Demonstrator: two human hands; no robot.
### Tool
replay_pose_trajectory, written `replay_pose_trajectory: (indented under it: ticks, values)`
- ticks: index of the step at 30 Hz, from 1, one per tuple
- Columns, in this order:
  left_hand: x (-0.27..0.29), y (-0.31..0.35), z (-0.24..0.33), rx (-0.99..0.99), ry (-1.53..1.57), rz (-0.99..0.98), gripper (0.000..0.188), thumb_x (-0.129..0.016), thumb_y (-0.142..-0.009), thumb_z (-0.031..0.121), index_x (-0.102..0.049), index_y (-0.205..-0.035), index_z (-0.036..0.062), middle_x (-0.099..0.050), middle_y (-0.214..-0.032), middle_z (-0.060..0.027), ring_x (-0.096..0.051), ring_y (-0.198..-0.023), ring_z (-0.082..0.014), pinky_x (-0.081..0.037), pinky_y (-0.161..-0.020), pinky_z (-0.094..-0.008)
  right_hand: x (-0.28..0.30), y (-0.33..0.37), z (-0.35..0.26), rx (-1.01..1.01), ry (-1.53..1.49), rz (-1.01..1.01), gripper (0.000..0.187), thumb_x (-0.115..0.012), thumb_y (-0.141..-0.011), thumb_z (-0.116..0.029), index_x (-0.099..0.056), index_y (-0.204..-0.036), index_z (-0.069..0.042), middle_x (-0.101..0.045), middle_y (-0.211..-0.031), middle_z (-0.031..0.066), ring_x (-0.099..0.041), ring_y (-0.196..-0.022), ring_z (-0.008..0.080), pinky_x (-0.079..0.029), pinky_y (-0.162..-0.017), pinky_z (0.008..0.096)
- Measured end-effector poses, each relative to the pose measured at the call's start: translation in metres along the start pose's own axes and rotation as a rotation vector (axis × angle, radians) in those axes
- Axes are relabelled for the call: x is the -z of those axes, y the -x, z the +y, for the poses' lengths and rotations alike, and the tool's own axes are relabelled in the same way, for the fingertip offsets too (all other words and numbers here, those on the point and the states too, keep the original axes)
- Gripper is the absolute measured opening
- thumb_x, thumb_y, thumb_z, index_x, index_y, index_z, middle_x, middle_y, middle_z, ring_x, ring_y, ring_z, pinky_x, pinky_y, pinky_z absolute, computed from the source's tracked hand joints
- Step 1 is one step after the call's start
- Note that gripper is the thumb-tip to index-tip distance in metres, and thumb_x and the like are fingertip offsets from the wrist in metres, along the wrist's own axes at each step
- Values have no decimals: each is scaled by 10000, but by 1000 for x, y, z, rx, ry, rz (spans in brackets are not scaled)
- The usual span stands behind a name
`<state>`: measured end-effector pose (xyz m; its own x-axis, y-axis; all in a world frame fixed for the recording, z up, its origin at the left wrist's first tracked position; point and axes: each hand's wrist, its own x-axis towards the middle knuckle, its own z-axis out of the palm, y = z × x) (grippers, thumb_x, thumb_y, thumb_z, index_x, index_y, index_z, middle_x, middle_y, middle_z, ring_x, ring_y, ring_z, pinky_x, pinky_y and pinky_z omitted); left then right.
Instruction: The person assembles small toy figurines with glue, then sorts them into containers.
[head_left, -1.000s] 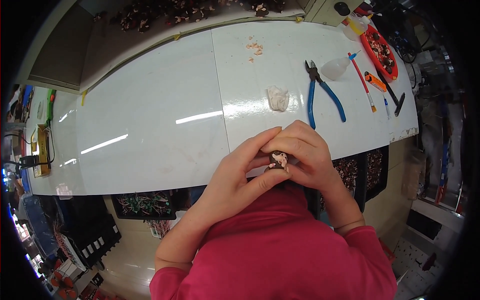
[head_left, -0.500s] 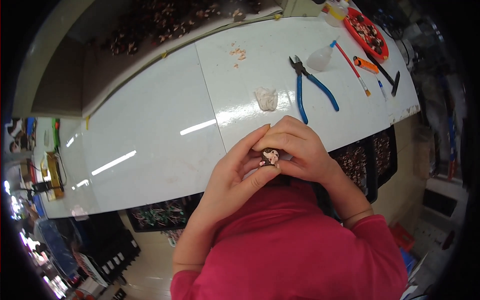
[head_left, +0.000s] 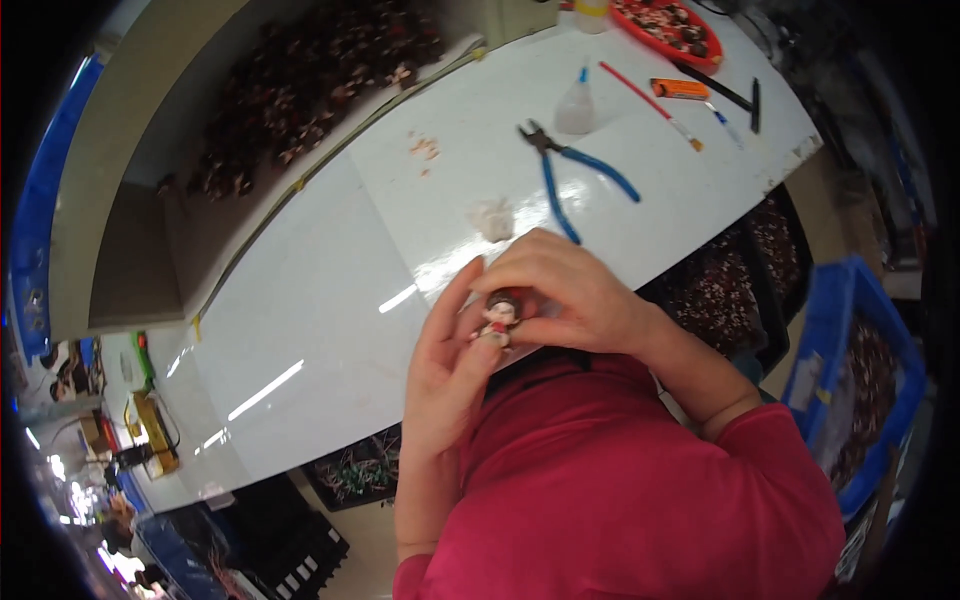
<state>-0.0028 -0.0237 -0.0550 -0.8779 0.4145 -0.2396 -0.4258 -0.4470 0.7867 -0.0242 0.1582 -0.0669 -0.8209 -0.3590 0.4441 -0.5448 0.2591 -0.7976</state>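
A small doll figurine (head_left: 499, 309) with dark brown hair, a pale front and a bit of red sits between my two hands at the table's near edge. My left hand (head_left: 440, 375) is closed on its lower part, thumb pressed against the base. From the other side my right hand (head_left: 570, 295) grips it, fingers arched over the top and thumb at its side. Some of the figurine is covered by my fingers. Just beyond my hands lies a crumpled white wad (head_left: 492, 218), and past it blue-handled cutting pliers (head_left: 550, 165) with their handles spread.
A squeeze bottle (head_left: 575, 108), a red brush (head_left: 640, 95) and an orange tube-like item (head_left: 679, 89) lie at the far right. Behind them is a red tray (head_left: 665, 38) of small parts. Dark pieces (head_left: 320, 90) fill a shelf at the back. A blue bin (head_left: 800, 385) stands right.
The view has swung, so the table things sit further left and a blue bin shows at right. The figurine has turned upright with its front showing; both hands still hold it.
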Motion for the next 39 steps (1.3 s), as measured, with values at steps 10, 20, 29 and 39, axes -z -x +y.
replay_pose_trajectory:
  ticks: [10, 20, 29, 39]
  values:
    - [-3, 0, -16, -165, -116, -15, 692, -563, -911, 365, -263, -1412, -7, -444, -1303, -170, -462, -1205, -261, -365, -1037, -368, -16, 8, 15, 178, -74, 170, 235, -680, -740, -160, -592, -933, -59, -593, -856, 75, -551, -839, 277, -442, -769, 361]
    - [26, -8, -11, -230, -121, 102, 589, -532, -931, 311, -313, -1367, -20, -440, -1253, -182, -489, -1151, -273, -425, -970, -360, -34, -4, 26, 179, -83, 224, 347, -703, -754, -198, -580, -1043, -50, -598, -889, 85, -565, -862, 265, -450, -776, 363]
    - [61, -2, -1, -270, -376, 285, 438, -522, -913, 70, -383, -1326, 22, -482, -1175, -131, -516, -1048, -189, -459, -898, -268, -74, -17, 38, 198, -104, 295, 257, -660, -816, -180, -597, -1029, -51, -587, -919, 100, -561, -884, 272, -453, -780, 359]
    - [-32, 18, -62, -347, -475, 269, 375, -483, -948, 125, -401, -1285, -18, -458, -1221, -162, -526, -1038, -211, -471, -868, -285, 4, 65, 7, 254, -154, 295, 186, -638, -831, -143, -626, -1005, -79, -584, -910, 75, -554, -885, 257, -446, -785, 351]
